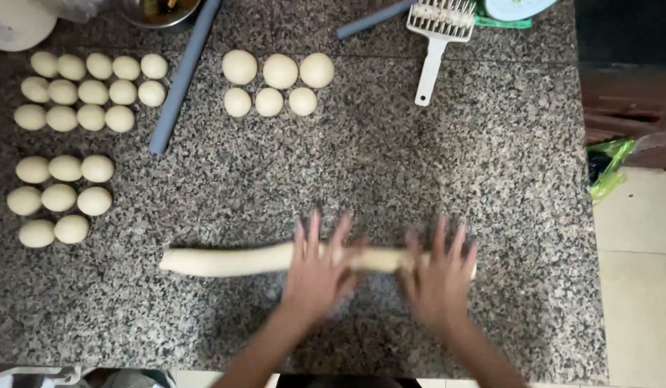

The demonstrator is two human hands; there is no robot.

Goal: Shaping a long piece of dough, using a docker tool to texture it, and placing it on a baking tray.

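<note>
The dough rope [232, 260] lies across the near part of the granite counter [491, 179]. The left hand [317, 269] and right hand [439, 276] rest flat on its right half, fingers spread, pinching nothing. The dough looks soft and easily stretched: apply even palm pressure, not fingertip grips. Dough balls [67, 108] sit well apart.

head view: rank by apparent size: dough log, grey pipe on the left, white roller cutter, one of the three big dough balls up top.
1. dough log, partly under the left hand and right hand
2. grey pipe, top end cut off by the frame, so close to the log
3. white roller cutter
4. big dough ball
</note>
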